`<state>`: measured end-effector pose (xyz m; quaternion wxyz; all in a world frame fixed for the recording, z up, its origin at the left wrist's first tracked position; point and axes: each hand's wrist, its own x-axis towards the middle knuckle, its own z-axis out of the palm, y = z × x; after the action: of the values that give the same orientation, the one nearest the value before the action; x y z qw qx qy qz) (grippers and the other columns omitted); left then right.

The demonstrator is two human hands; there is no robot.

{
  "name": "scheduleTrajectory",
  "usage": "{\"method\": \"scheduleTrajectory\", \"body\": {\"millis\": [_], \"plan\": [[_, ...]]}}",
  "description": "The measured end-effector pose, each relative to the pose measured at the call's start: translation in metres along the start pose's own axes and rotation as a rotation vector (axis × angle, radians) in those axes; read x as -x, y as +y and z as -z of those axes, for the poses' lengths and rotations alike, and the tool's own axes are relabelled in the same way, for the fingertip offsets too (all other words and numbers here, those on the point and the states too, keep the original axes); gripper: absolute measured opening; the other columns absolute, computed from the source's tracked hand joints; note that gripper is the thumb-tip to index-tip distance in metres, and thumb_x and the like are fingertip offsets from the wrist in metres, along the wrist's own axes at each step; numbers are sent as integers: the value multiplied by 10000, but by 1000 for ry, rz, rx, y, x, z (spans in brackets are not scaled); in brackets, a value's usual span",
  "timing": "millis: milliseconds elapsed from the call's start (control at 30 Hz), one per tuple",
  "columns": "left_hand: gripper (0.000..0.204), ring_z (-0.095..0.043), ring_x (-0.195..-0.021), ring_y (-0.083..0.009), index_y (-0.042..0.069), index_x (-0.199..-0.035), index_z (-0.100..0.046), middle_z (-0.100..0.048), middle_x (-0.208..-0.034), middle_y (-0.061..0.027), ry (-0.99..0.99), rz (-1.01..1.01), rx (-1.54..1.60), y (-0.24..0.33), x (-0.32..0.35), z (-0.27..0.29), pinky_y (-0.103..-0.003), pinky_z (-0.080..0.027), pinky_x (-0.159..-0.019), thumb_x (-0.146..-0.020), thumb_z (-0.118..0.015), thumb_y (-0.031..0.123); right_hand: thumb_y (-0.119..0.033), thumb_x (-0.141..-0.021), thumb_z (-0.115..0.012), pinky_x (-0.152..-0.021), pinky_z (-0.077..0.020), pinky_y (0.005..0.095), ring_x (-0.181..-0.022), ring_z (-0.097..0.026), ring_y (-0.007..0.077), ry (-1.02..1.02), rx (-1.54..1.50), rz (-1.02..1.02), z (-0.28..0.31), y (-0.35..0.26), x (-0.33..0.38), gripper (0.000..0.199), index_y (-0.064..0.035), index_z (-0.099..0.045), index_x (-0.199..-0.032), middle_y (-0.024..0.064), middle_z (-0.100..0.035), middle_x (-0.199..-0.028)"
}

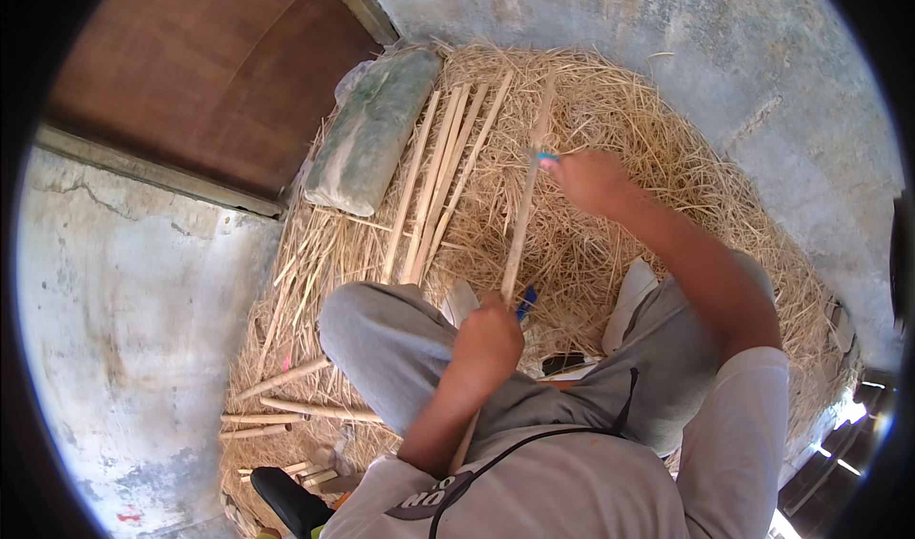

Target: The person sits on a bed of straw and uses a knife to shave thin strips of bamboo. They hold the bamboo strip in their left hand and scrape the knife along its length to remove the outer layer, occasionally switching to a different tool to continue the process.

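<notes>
A long, slim bamboo strip (520, 224) slants away from my lap over the straw. My left hand (490, 337) is closed around its lower part, and the near end runs back under my forearm. Farther up the strip, my right hand (589, 179) is closed on a small blue-handled tool (547, 157) that meets the strip. Most of that tool is hidden in the fist, so its exact kind does not show. Just right of my left hand lies a blue object (526, 303), partly covered.
Several pale strips (443, 172) lie left of the held one, beside a plastic-wrapped bundle (374, 134). Thicker sticks (286, 379) lie by my left knee. Straw (610, 110) covers the floor, bounded by a grey wall (762, 72) and a brown wooden panel (210, 72).
</notes>
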<state>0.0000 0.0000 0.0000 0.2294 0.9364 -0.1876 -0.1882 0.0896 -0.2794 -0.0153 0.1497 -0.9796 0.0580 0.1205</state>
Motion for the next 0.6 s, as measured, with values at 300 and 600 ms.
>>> {"method": "scheduleTrajectory", "body": {"millis": [300, 600], "plan": [[299, -647, -737, -548, -76, -957, -535, -634, -724, -347, 3, 75, 88, 0, -1, 18, -591, -521, -657, -1046, -527, 209, -496, -1108, -312, -547, -527, 486, -563, -649, 341, 59, 10, 325, -25, -34, 35, 570, -31, -632, -1023, 127, -618, -626], [310, -640, -755, -556, -74, -970, -535, -631, -746, -363, 13, 84, 80, 3, -3, 24, -600, -516, -671, -1050, -520, 225, -524, -1096, -339, -499, -508, 456, -519, -636, 314, 176, 86, 283, -15, -17, 1, 579, -36, -651, -1087, 111, -605, -581]]}}
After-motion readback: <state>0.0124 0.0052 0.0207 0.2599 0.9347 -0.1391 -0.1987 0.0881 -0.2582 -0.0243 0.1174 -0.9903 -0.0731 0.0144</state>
